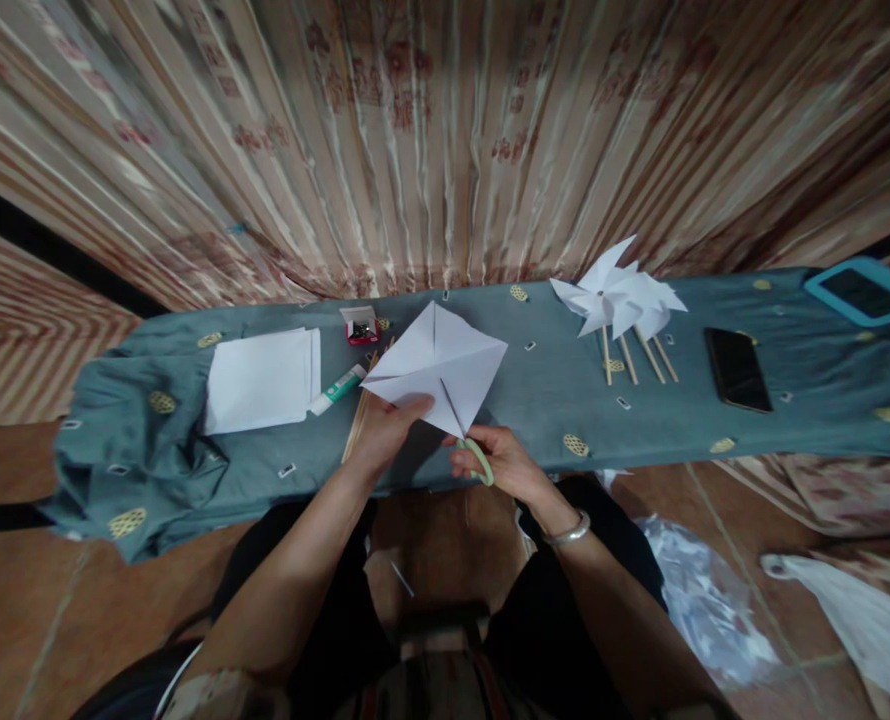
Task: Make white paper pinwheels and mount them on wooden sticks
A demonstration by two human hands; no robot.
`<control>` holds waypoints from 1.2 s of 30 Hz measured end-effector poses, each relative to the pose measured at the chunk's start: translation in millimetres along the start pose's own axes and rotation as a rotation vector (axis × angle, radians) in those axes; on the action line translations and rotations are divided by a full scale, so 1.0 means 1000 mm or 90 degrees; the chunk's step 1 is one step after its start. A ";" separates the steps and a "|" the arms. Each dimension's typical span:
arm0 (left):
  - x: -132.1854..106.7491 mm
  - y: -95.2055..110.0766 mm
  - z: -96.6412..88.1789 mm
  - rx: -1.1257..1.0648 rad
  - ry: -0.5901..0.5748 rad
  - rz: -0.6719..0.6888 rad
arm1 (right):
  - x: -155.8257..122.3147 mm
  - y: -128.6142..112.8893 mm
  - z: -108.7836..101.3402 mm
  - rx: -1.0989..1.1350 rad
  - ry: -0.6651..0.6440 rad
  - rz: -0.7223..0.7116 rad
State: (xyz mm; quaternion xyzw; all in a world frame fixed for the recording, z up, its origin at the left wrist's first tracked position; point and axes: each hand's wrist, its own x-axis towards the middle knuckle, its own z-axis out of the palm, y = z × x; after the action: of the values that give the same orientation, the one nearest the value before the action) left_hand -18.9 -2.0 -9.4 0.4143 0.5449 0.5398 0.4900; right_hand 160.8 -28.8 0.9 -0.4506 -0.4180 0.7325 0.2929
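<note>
My left hand [390, 428] grips a square sheet of white paper [469, 362] by its lower left side, thumb on top. Creases run across the sheet, and slits reach inward from its corners. In my right hand [501, 458] is a pair of scissors [479, 462] with light green handles. Their blades lie at the corner of the paper nearest me, along a dark line towards the middle. Partly under the sheet are thin wooden sticks [356, 425]. Beside them lies a green and white glue stick [339, 388].
A stack of white paper [257, 382] lies at the left, near a small open red box [360, 326] of small dark items. Several paper pinwheels [602, 295] on sticks, a phone [737, 368] and a blue-framed device [865, 291] lie rightward on the cloth-covered table [542, 420]. Plastic bags [704, 600] sit on the floor.
</note>
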 end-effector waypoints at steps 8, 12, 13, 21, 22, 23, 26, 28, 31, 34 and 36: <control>-0.001 0.004 0.000 -0.024 -0.017 0.005 | 0.000 0.000 0.002 0.010 0.015 0.002; -0.004 0.009 0.004 -0.030 -0.017 -0.011 | 0.001 0.001 0.002 0.009 0.018 -0.004; -0.005 0.011 0.005 -0.035 -0.014 -0.019 | 0.001 0.001 0.002 0.008 0.018 -0.003; -0.007 0.020 0.009 -0.035 0.003 -0.043 | 0.002 0.004 0.001 0.009 0.017 -0.014; -0.007 0.020 0.009 -0.032 0.001 -0.042 | 0.002 0.005 0.001 0.010 0.016 -0.015; -0.007 0.019 0.009 -0.031 -0.002 -0.039 | 0.002 0.006 0.001 0.010 0.014 -0.017; -0.007 0.019 0.009 -0.036 -0.007 -0.033 | 0.002 0.007 0.001 0.010 0.012 -0.021; -0.007 0.019 0.009 -0.040 -0.007 -0.034 | 0.002 0.007 0.001 0.005 0.016 -0.022; -0.007 0.018 0.009 -0.040 -0.005 -0.028 | 0.002 0.006 0.002 0.001 0.018 -0.019; -0.006 0.015 0.008 -0.034 -0.008 -0.015 | 0.001 0.004 0.002 -0.004 0.017 -0.020; -0.005 0.012 0.007 -0.033 -0.013 -0.010 | 0.001 0.003 0.002 -0.011 0.012 -0.022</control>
State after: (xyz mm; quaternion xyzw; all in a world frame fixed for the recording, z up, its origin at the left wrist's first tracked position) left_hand -12.5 -5.1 3.8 0.4024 0.5291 0.5457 0.5103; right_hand 158.5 -30.5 -1.6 -0.4528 -0.4288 0.7195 0.3057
